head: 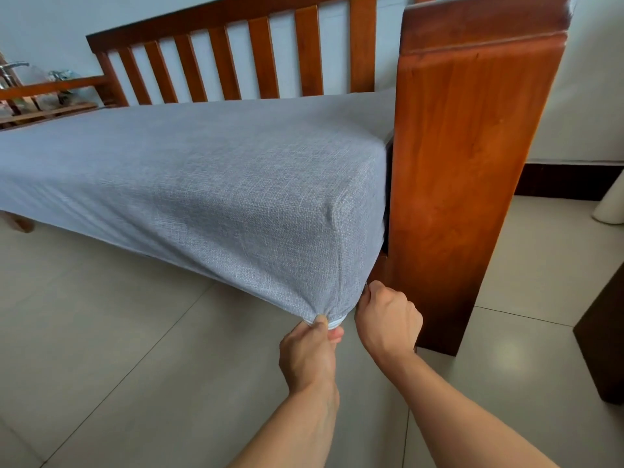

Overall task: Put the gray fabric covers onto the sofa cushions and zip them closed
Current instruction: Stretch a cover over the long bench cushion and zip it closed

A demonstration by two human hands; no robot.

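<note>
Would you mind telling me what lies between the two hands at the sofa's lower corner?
In the head view, the gathered bottom corner of the gray cover hangs between the left hand and right hand; below it shows only bare floor tile.

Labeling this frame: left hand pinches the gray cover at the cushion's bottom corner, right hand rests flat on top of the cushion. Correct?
Not quite. The left hand does pinch the gray cover at the bottom corner, but the right hand is not on top of the cushion. The head view shows it closed low at that same corner, beside the wooden armrest.
</note>
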